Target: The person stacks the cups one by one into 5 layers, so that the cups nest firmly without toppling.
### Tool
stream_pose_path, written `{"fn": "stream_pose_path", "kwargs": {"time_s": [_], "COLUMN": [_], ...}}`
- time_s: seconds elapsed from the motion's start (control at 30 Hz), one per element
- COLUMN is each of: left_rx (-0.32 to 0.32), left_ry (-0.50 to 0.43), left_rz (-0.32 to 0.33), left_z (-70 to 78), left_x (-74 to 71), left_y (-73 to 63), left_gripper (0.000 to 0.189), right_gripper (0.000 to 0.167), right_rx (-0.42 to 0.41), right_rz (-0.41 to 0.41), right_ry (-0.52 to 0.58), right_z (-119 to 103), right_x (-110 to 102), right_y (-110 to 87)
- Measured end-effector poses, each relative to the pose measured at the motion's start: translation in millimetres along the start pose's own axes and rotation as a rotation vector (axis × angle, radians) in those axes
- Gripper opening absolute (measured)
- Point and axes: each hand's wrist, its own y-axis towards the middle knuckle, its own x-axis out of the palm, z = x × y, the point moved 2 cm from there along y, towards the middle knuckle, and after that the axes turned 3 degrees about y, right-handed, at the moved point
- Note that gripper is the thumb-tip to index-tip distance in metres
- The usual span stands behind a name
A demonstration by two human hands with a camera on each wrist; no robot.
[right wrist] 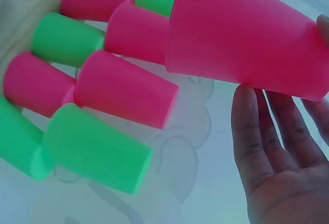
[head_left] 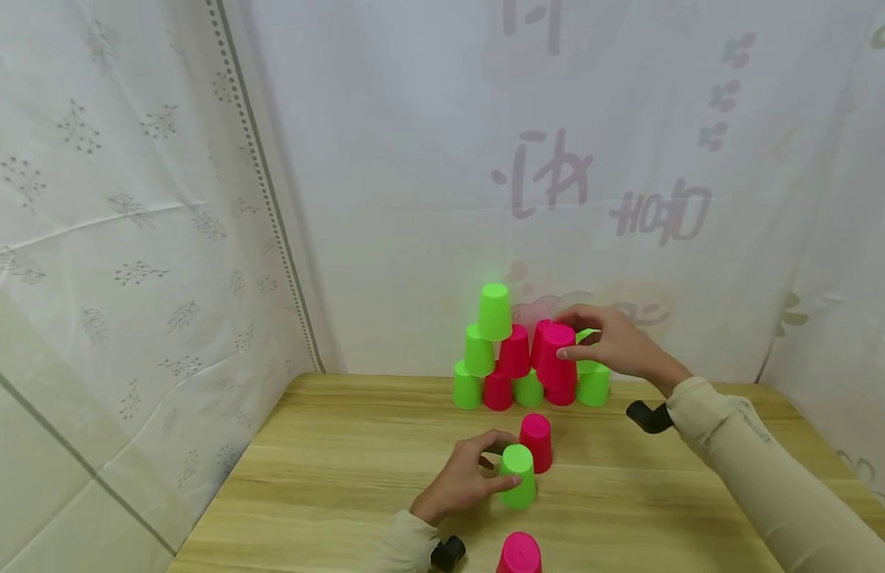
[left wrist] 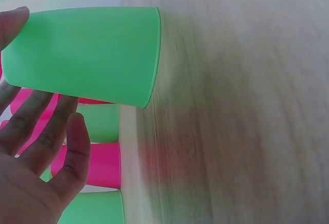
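Pink cup (head_left: 520, 555) nearest me, cut off by the lower frame edge. Past it, my left grip (head_left: 465, 477) pinches a green cup (head_left: 517, 481), closed end up; can't tell if its rim touches the surface (head_left: 342, 454). Second pink cup (head_left: 536, 438) just behind. Further out, my right grip (head_left: 614, 342) has a third pink cup (head_left: 557, 358) between thumb and fingers, at the right half of the cup stack (head_left: 467, 387). Stack's top: one green, left side. Printed cloth (head_left: 414, 199) behind.

Beige sleeves (head_left: 786, 473); small grey marking (head_left: 756, 427) near right cuff (head_left: 689, 404); black wrist cameras (head_left: 650, 417).
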Motion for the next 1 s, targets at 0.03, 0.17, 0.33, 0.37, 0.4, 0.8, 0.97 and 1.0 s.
{"fn": "stream_pose_path", "kwargs": {"time_s": [0.03, 0.17, 0.33, 0.37, 0.4, 0.8, 0.97, 1.0], "left_rx": [0.001, -0.006, -0.01, -0.009, -0.007, -0.016, -0.013, -0.013], "left_ry": [0.0, -0.001, -0.01, -0.01, -0.009, -0.01, -0.01, -0.007], "left_rz": [0.0, -0.009, -0.016, -0.016, -0.016, -0.028, -0.024, -0.023], "left_z": [0.2, -0.5, -3.2, -3.8, -4.3, -2.3, -0.7, -0.5], "left_x": [0.0, 0.4, 1.1, 1.4, 1.6, 4.8, 4.9, 4.7], "left_y": [-0.4, -2.2, -4.7, -5.0, -5.1, -5.5, -6.2, -6.4], "left_gripper": [0.049, 0.053, 0.052, 0.051, 0.051, 0.05, 0.049, 0.049], "right_gripper": [0.048, 0.045, 0.045, 0.045, 0.045, 0.051, 0.05, 0.049], "right_rx": [0.005, 0.03, 0.083, 0.098, 0.111, 0.217, 0.226, 0.228], "right_rz": [0.006, 0.031, 0.079, 0.091, 0.102, 0.165, 0.178, 0.181], "right_ry": [-0.008, -0.045, -0.075, -0.074, -0.072, -0.035, -0.029, -0.029], "right_z": [-0.9, -5.0, -7.7, -7.3, -7.2, -0.7, 2.0, 2.7], "right_x": [-0.8, -3.4, -4.4, -4.5, -4.5, 2.1, 5.7, 6.2], "right_y": [3.4, 18.0, 36.0, 39.6, 42.7, 69.9, 76.0, 77.0]}}
